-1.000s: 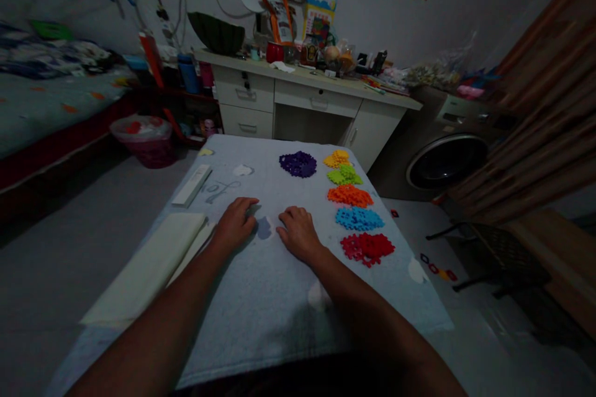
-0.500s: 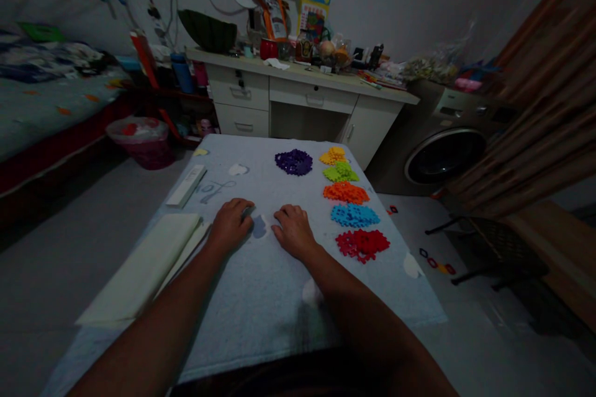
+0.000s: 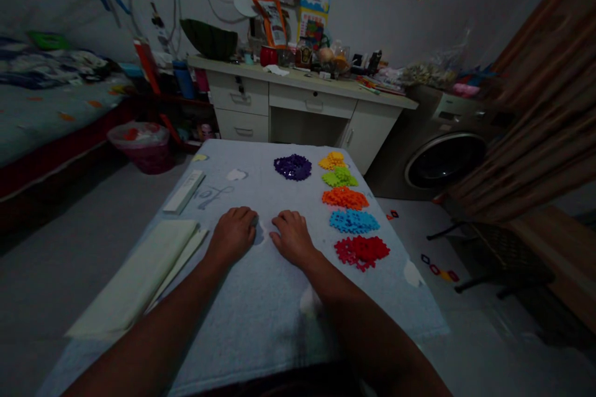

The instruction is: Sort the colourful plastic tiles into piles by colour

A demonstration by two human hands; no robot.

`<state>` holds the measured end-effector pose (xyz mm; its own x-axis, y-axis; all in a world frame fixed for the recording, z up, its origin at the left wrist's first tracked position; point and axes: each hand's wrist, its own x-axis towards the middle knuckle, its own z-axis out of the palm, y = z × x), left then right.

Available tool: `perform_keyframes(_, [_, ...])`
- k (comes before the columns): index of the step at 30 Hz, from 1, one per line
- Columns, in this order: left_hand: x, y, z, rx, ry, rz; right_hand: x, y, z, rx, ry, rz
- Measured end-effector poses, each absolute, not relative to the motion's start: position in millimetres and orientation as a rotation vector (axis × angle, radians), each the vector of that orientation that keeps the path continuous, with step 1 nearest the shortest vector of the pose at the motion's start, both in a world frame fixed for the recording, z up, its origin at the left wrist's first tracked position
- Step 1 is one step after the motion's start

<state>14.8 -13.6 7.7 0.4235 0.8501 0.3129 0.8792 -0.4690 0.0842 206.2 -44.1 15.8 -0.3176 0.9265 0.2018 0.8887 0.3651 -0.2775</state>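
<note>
Behind everything stands a smooth, pale desk [image 3: 289, 98], cluttered on top. In front of it spreads a grey-blue cloth [image 3: 251, 329], soft and slightly wrinkled, with pale patches and grey lettering. Two bare forearms [image 3: 184, 322] reach up it from the near edge and converge towards its middle. To the left lies a cream sheet [image 3: 135, 279], folded flat into a long panel, close to the left forearm.

The left hand [image 3: 231, 236] lies palm down on the cloth, knuckles raised, fingers close together and curled under; whether they hold anything is hidden. The right hand [image 3: 292, 237] lies level with it, also palm down, its fingers loosely bent, slightly spread, the thumb set apart from them. A narrow gap separates the hands.

Beyond the sheet sits a slim white box [image 3: 184, 192], straight-edged and slanting. To the right of the right hand, apart from it, are heaps of flat, notched pieces, matte and plastic-looking: a red heap [image 3: 362, 250] nearest and broadest, then a blue heap [image 3: 354, 221] and an orange heap [image 3: 344, 198]. A dark purple heap [image 3: 292, 167], glinting faintly, lies alone beyond the hands. A lime heap [image 3: 339, 177] and a small yellow heap [image 3: 331, 161] finish the row.
</note>
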Motion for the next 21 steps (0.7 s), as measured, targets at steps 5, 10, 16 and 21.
perform_keyframes(5, [18, -15, 10, -2.563, -1.551, -0.413, 207, -45, 16, -1.587, -2.315, 0.177])
perform_keyframes(10, [24, -19, 17, -2.537, -1.548, -0.324, 212, -43, 23, -1.553, -2.350, 0.267])
perform_keyframes(16, [27, -21, 19, -2.534, -1.561, -0.261, 251, -43, 59, -1.515, -2.203, 0.448])
perform_keyframes(21, [33, -27, 19, -2.593, -1.648, -0.238, 326, -64, 81, -1.724, -1.948, 0.310])
